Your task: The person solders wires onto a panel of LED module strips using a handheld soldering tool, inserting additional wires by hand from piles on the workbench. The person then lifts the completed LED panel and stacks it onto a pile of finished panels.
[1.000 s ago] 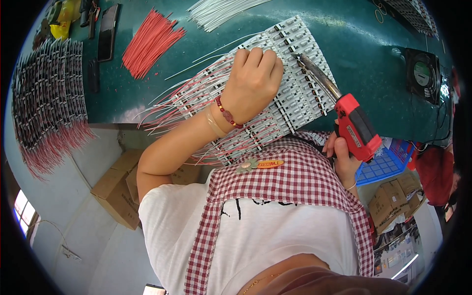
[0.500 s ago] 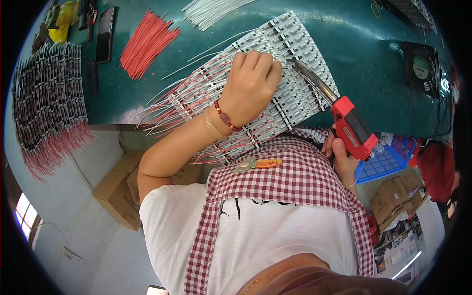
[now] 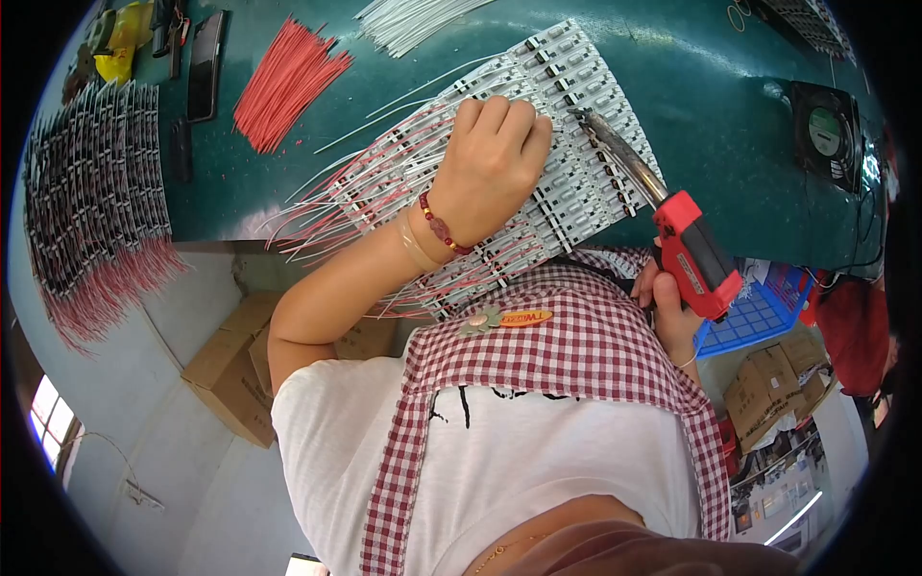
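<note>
A panel of white circuit boards (image 3: pixel 588 182) lies slanted on the green table, with small components in rows. Red and white wires (image 3: pixel 336 197) trail off its left side. Over the middle of the panel rests my left hand (image 3: pixel 492 158), fingers curled and closed. Its fingertips are hidden, so I cannot make out what they pinch. My right hand (image 3: pixel 670 312), at the table's near edge, grips a red and black soldering gun (image 3: pixel 696 254), partly hidden behind it. The gun's metal barrel points up and left, its tip over the boards just right of my left hand.
Bundles of loose red wires (image 3: pixel 288 86) and white wires (image 3: pixel 418 21) lie at the back. Finished-looking wired boards (image 3: pixel 96 182) hang over the left edge, near a phone (image 3: pixel 206 67). A black device (image 3: pixel 826 137) sits at right, with a blue basket (image 3: pixel 744 322) below the edge.
The soldering gun and my right hand have shifted slightly to the right, the tip moving a little along the boards. My left hand has barely moved.
</note>
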Demonstrator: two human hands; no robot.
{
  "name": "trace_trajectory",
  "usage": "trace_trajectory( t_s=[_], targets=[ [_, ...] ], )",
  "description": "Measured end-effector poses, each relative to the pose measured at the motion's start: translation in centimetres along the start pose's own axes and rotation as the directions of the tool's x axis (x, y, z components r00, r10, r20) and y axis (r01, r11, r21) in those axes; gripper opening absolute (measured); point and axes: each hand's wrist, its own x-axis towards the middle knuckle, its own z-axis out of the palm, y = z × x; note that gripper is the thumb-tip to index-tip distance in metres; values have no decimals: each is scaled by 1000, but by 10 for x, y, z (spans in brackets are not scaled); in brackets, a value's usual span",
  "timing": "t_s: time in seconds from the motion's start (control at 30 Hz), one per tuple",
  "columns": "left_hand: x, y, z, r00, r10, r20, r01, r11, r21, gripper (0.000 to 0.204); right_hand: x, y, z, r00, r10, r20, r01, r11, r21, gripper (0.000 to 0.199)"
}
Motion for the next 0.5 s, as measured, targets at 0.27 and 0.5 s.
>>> trace_trajectory(
  t_s=[0.27,0.5],
  targets=[
    [0,0,0,1000,3,0,-3,1000,4,28,-2,10,-1,1000,-16,15,17,996,-87,39],
    [0,1,0,1000,-2,2,2,1000,15,27,-1,3,1,996,-92,7,92,982,-165,43]
  ],
)
